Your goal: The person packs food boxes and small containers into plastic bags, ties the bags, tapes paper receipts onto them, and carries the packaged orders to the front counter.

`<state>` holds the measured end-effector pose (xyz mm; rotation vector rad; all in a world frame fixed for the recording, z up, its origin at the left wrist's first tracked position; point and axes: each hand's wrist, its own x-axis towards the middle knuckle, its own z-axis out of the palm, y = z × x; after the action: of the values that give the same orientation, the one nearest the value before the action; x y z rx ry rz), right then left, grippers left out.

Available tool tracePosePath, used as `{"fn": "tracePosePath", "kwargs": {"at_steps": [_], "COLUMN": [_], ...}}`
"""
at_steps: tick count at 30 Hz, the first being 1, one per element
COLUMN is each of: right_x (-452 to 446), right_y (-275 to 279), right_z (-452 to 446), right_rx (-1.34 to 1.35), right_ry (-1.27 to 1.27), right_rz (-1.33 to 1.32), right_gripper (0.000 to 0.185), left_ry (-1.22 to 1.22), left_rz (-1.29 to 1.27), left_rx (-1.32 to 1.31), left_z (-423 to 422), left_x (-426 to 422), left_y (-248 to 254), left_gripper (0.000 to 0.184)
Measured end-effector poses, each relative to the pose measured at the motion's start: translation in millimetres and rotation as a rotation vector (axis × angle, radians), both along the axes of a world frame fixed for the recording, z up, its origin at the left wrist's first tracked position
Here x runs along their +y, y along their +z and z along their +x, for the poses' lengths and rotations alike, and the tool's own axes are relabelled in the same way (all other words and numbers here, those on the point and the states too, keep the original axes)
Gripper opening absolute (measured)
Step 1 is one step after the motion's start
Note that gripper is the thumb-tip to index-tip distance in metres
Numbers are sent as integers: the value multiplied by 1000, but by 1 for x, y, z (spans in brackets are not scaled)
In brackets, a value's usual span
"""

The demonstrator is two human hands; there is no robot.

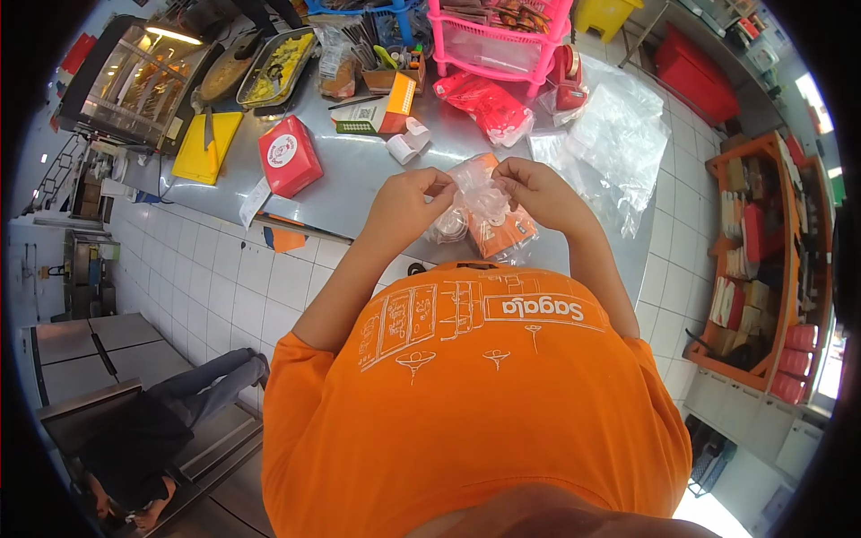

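Note:
A clear plastic bag [478, 199] stands at the near edge of the steel table, with an orange box [504, 231] inside it. Something round and pale, perhaps a small lidded cup, shows through the plastic to the left of the box. My left hand [414, 199] pinches the bag's gathered top from the left. From the other side, my right hand [540, 194] grips the same bunched plastic between thumb and fingers. The fingertips partly hide the gathered part.
Left on the steel table [350, 166] are a red box [290, 157] and a knife [211, 143] on a yellow cutting board [193, 161]. Behind stand a food tray [278, 72] and pink rack [493, 45]. Plastic bags [619, 125] lie right. A person [143, 430] is at lower left.

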<state>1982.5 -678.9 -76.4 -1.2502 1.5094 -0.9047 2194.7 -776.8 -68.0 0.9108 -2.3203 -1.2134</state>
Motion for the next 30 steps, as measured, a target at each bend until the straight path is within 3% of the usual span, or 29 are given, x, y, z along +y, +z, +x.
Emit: {"fn": "tracePosePath", "kwargs": {"at_steps": [4, 7, 11, 19, 27, 30], "right_x": [1, -1, -5, -7, -13, -16], "right_y": [-20, -30, -46, -22, -36, -38], "right_z": [0, 8, 15, 23, 29, 38], "right_rx": [-235, -258, -194, 95, 43, 81], "right_ry": [-44, -142, -167, -91, -99, -144], "right_rz": [-40, -80, -123, -129, -171, -342], "right_gripper": [19, 19, 20, 19, 18, 16], "left_ry": [31, 29, 77, 245, 450, 480], "left_rz": [58, -75, -37, 98, 368, 279], "left_rx": [83, 40, 70, 228, 421, 474], "left_z": [10, 18, 21, 21, 19, 17], "left_x": [-1, -5, -4, 4, 14, 17], "left_y": [-16, -29, -34, -43, -66, -62], "left_gripper": [21, 20, 19, 21, 23, 22]}}
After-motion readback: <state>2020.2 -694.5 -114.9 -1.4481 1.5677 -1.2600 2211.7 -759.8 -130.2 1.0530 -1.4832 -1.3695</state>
